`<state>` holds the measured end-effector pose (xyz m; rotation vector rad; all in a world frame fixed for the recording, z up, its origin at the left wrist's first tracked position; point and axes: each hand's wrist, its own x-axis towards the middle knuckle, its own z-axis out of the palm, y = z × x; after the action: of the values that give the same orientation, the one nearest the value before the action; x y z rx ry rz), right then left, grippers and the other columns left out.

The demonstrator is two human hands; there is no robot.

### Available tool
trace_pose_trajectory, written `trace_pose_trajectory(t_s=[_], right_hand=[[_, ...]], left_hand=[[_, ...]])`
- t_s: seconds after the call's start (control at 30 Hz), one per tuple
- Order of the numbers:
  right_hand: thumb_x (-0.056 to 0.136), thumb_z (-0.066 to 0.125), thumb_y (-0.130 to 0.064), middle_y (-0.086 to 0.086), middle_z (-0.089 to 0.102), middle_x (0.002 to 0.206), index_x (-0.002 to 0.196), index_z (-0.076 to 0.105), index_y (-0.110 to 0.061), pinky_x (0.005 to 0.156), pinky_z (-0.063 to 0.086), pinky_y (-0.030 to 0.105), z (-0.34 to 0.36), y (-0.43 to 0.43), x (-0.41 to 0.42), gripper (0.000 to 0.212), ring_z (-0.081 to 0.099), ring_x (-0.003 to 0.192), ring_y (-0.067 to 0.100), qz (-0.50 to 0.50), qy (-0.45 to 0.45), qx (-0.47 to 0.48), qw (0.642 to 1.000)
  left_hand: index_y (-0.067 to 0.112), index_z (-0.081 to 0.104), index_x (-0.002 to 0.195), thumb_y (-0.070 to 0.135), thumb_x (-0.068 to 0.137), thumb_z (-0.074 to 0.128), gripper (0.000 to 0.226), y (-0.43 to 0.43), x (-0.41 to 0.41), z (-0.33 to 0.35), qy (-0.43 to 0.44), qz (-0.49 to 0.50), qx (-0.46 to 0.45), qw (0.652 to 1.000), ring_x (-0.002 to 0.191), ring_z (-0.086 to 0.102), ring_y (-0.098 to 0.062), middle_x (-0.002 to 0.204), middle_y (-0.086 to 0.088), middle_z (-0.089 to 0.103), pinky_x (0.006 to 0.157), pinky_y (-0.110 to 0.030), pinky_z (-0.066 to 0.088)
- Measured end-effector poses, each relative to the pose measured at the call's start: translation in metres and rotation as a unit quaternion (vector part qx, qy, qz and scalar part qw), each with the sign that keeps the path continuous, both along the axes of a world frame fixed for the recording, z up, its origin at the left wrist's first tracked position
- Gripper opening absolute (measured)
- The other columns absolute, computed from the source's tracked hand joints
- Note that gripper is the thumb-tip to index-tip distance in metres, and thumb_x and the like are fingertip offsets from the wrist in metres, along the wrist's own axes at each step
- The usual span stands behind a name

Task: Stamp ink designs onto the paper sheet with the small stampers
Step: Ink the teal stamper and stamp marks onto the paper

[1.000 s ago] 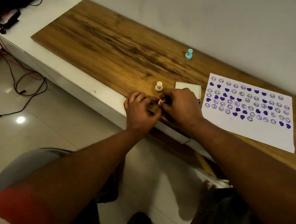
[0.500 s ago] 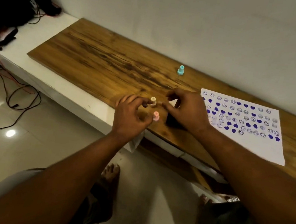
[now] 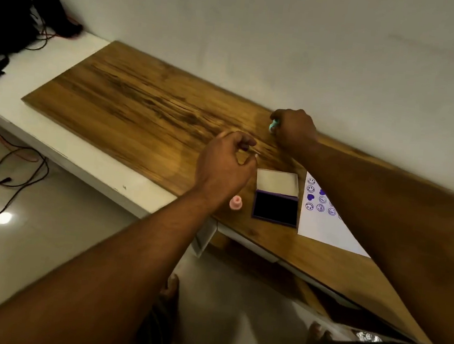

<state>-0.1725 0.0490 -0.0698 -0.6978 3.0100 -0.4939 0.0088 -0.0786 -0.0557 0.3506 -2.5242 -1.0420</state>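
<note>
The right hand is stretched to the far edge of the brown wood-grain bench, close against the pale wall. Its grip is closed round a small teal plastic stamper, of which only the end shows past the curled fingers, low over the wood or touching it. The left hand hovers above the middle of the bench, nearer the front, with its fingers loosely curled and thumb and forefinger drawn near each other. It is blurred, and a pale speck at the fingertips could be a nail or a small object, so I cannot tell whether this grip has hold of anything. A small pink plastic stamper stands upright on the bench just beside the left wrist, near the front edge. To its right lies a purple-cased ink pad with its cream-lined lid flipped back toward the wall and the dark pad exposed. Just beside the pad, further right, the white paper sheet lies flat on the bench. It carries purple smiley-face and heart prints along its left part, and the rest is hidden under the right forearm. At the far left, black cables and dark gear lie on a white ledge, and wires trail onto the glossy tiled floor.
</note>
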Motion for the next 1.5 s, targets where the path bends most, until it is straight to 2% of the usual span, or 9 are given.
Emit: trace_pose_trajectory(t_s=[0.2,0.33,0.4,0.57,0.7,0.87,1.07,1.2,1.5], right_hand=[[0.088,0.084,-0.03,0.008,0.079,0.114,0.122,0.076,-0.015,0.094,0.054,0.03,0.02,0.029,0.027,0.038,0.074,0.104,0.021,-0.043,-0.018,-0.142,0.989],[0.078,0.092,-0.033,-0.007,0.079,0.085,0.097,0.081,-0.018,0.067,0.051,0.008,0.043,0.08,0.091,0.026,0.075,0.076,0.0,-0.07,-0.074,-0.264,0.959],[0.079,0.092,-0.032,-0.011,0.078,0.082,0.094,0.081,-0.019,0.064,0.05,0.006,0.054,0.107,0.126,0.022,0.075,0.074,-0.001,-0.08,-0.104,-0.304,0.944],[0.081,0.09,-0.033,-0.019,0.074,0.079,0.095,0.08,-0.024,0.064,0.048,0.002,0.068,0.169,0.193,0.019,0.071,0.075,-0.011,-0.122,-0.109,-0.313,0.936],[0.084,0.088,-0.032,-0.006,0.08,0.085,0.098,0.081,-0.015,0.074,0.058,0.017,0.063,0.196,0.23,0.023,0.076,0.078,0.001,-0.123,-0.131,-0.324,0.929],[0.088,0.085,-0.031,-0.007,0.08,0.086,0.102,0.08,-0.016,0.073,0.055,0.012,0.044,0.198,0.25,0.022,0.074,0.077,-0.002,-0.069,-0.144,-0.281,0.946],[0.092,0.08,-0.026,0.001,0.08,0.098,0.109,0.079,-0.013,0.088,0.061,0.037,0.03,0.181,0.246,0.022,0.074,0.09,0.012,-0.003,-0.138,-0.256,0.957],[0.094,0.079,-0.028,-0.004,0.08,0.106,0.115,0.078,-0.019,0.088,0.061,0.029,0.03,0.18,0.236,0.023,0.072,0.093,0.005,0.002,-0.098,-0.272,0.957],[0.09,0.083,-0.03,0.002,0.08,0.111,0.122,0.077,-0.014,0.087,0.056,0.02,0.033,0.252,0.175,0.036,0.071,0.09,0.007,-0.149,-0.036,-0.229,0.961]], left_hand=[[0.03,0.074,0.122,0.038,0.087,0.082,0.037,0.012,-0.004,0.001,0.0,0.024,0.006,1.0,0.099,0.067,-0.003,0.111,0.013,0.072,0.083,-0.034,0.06],[0.028,0.07,0.134,0.059,0.08,0.083,0.063,0.043,0.007,0.011,-0.016,-0.021,-0.029,0.999,0.105,0.069,-0.011,0.121,0.008,0.074,0.086,-0.035,0.058],[0.032,0.073,0.128,0.059,0.08,0.083,0.057,0.066,0.018,0.016,-0.019,-0.043,-0.028,0.998,0.095,0.07,-0.007,0.115,0.012,0.076,0.081,-0.032,0.059],[0.031,0.08,0.119,0.053,0.086,0.082,0.04,0.13,0.057,0.019,-0.039,-0.092,0.084,0.991,0.077,0.073,0.002,0.103,0.014,0.08,0.069,-0.037,0.066],[0.033,0.08,0.115,0.054,0.083,0.084,0.039,0.153,0.084,0.013,-0.049,-0.107,0.074,0.99,0.078,0.072,0.005,0.102,0.017,0.08,0.073,-0.036,0.066],[0.039,0.076,0.115,0.053,0.083,0.084,0.035,0.155,0.117,-0.008,-0.085,-0.099,0.082,0.988,0.085,0.069,0.011,0.089,0.035,0.068,0.066,-0.021,0.061],[0.038,0.078,0.115,0.058,0.082,0.079,0.039,0.137,0.127,-0.023,-0.062,-0.075,0.064,0.993,0.087,0.069,0.008,0.09,0.027,0.072,0.069,-0.024,0.06],[0.033,0.079,0.112,0.054,0.084,0.083,0.034,0.129,0.128,-0.042,-0.067,-0.068,0.059,0.994,0.09,0.068,0.01,0.098,0.021,0.076,0.072,-0.02,0.057],[0.03,0.077,0.122,0.056,0.089,0.078,0.042,0.118,0.124,-0.068,-0.051,-0.031,0.008,0.998,0.085,0.064,-0.003,0.102,0.014,0.073,0.066,-0.016,0.046]])
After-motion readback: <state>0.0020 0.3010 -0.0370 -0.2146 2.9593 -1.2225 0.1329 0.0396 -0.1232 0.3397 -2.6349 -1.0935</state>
